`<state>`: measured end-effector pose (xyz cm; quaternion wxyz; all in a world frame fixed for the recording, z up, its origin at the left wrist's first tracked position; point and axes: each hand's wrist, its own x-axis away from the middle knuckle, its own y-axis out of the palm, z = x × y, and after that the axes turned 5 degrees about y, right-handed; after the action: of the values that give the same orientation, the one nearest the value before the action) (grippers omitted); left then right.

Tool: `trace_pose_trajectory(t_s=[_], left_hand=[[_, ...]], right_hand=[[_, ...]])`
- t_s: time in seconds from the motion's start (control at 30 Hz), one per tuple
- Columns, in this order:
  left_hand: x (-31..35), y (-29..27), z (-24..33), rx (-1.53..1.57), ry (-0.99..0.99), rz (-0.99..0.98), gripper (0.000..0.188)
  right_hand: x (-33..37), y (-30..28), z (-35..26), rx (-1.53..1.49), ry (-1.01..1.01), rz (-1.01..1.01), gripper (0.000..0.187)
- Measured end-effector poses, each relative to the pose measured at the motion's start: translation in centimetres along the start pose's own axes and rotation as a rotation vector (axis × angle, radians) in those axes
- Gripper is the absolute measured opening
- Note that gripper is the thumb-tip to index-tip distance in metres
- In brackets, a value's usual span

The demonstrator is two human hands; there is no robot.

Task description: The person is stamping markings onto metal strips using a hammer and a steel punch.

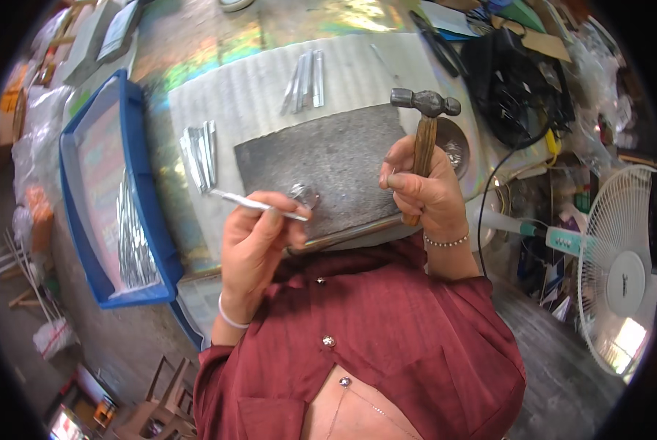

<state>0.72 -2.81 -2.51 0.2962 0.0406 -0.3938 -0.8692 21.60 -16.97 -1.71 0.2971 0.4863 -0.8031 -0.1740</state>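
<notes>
My left hand [251,246] is closed on a slim silvery metal strip [233,198], held slanting above the mat's near-left side. In my right hand [434,189] is a ball-peen hammer [425,132], its head up and its wooden handle running through the palm. The right thumb and forefinger are also pinched together around something thin, too small to name. A dark grey rough slab or mat [321,150] lies between and beyond the hands. Near its front edge sits a small shiny round piece [303,193], close to my left fingertips.
A white foam sheet [211,88] covers the table, with silvery strips [200,158] at left and more strips [317,79] beyond the mat. A blue tray [68,154] holds several strips. By my right hand stand a bowl [466,155] of small shiny pieces and a fan [625,271].
</notes>
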Motion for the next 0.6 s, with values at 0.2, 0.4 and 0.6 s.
trace_pose_trajectory(t_s=[0.2, 0.4, 0.6], left_hand=[[-0.5, 0.2, -1.8, 0.277, -0.077, 0.028, 0.018], [-0.5, 0.0, -2.6, 0.402, -0.122, 0.005, 0.017], [-0.3, -0.3, -2.5, 0.459, -0.131, 0.003, 0.019]], right_hand=[[0.3, 4.3, 1.6, 0.103, 0.061, 0.014, 0.013], [0.3, 6.1, 3.2, 0.281, -0.048, -0.045, 0.015], [0.2, 6.4, 3.8, 0.508, -0.198, 0.001, 0.012]])
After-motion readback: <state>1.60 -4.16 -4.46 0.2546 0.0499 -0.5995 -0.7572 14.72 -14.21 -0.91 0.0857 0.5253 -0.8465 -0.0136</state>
